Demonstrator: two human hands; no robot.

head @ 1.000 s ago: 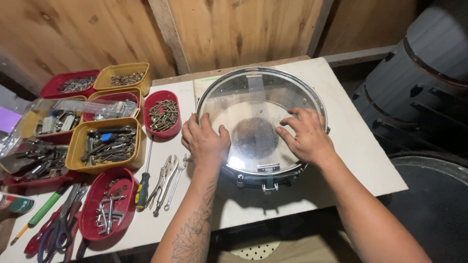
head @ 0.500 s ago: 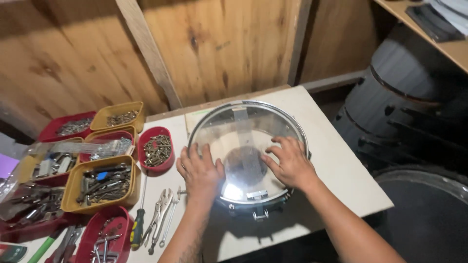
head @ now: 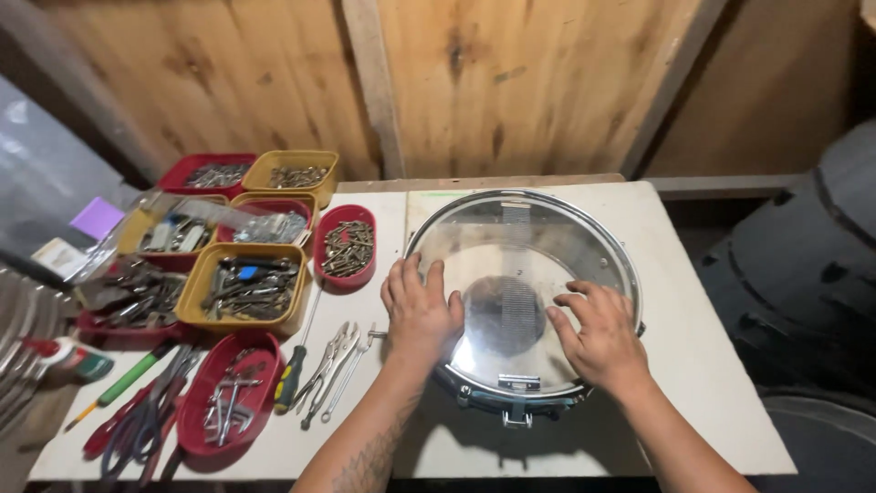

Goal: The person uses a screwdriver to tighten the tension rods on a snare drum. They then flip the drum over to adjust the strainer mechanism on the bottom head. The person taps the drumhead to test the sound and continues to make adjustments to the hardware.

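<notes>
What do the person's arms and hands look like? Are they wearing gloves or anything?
No gloves, sleeves, rings or watch show. Both hands, the left hand and right hand, are bare. The left forearm has a dark tattoo drawn along it; the right forearm looks plain.

my palms cover part of the snare drum [head: 525, 292] head. dark drums [head: 803, 283] at right cut off by the edge. small bits in the red tray [head: 347, 248] too tiny to tell.
</notes>
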